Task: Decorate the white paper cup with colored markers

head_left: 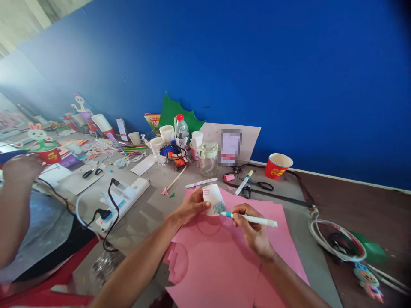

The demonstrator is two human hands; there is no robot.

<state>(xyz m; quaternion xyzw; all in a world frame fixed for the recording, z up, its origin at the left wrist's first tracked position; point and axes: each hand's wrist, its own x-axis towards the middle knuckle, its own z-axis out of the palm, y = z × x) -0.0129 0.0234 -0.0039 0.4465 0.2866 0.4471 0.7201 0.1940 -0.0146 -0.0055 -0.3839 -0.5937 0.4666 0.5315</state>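
A white paper cup (212,196) with pink lines and a teal-patterned patch is held tilted in my left hand (192,205), thumb on its side. My right hand (252,229) is closed round a white marker (257,219) with a teal collar, its tip at the patterned patch. Both hands are above pink paper sheets (224,265), which bear a drawn circle below the cup. Just behind the cup lies another white marker (201,182). A third marker (244,182) and a pink cap (229,177) are further right, beside black-handled scissors (265,185).
A lidded glass jar (208,158), a bottle (182,130) and paper cups stand behind. A red cup (278,165) is at right, near coiled cables (337,239). A power strip (125,203) is at left, beside another person's arm (16,205).
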